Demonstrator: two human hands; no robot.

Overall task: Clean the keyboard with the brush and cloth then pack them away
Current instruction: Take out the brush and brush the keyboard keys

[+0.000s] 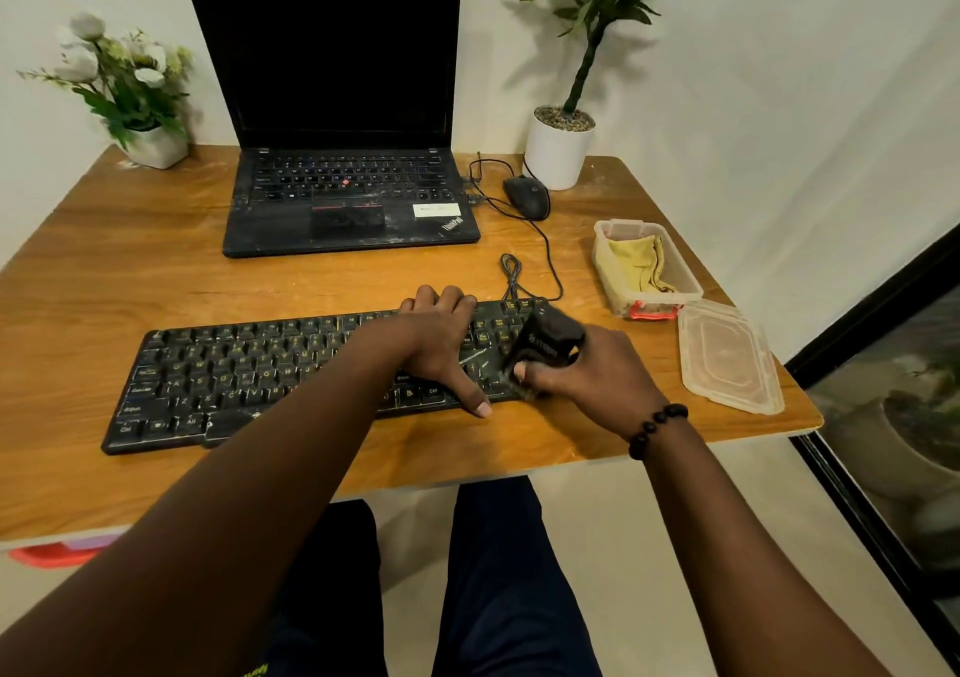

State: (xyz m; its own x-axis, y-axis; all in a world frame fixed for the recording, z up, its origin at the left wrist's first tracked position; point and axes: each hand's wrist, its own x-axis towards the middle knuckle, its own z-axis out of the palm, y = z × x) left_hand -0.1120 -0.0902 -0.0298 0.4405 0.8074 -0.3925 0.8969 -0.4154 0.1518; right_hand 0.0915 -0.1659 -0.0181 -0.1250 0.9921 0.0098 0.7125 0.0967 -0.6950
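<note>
A dusty black keyboard (249, 370) lies across the front of the wooden desk (130, 271). My left hand (441, 344) rests flat on its right part, fingers spread over the far edge and thumb at the near edge. My right hand (587, 370) grips a black brush (545, 338), its bristles down on the keyboard's right end. A yellow cloth (636, 263) lies in an open clear plastic container (685, 281) to the right. The container's lid (727, 359) lies beside it near the desk's right edge.
A dusty open laptop (343, 157) stands behind the keyboard. A wired black mouse (527, 197) and a white potted plant (558, 151) sit at the back right, a white flower pot (156, 146) at the back left. Cables loop between mouse and keyboard.
</note>
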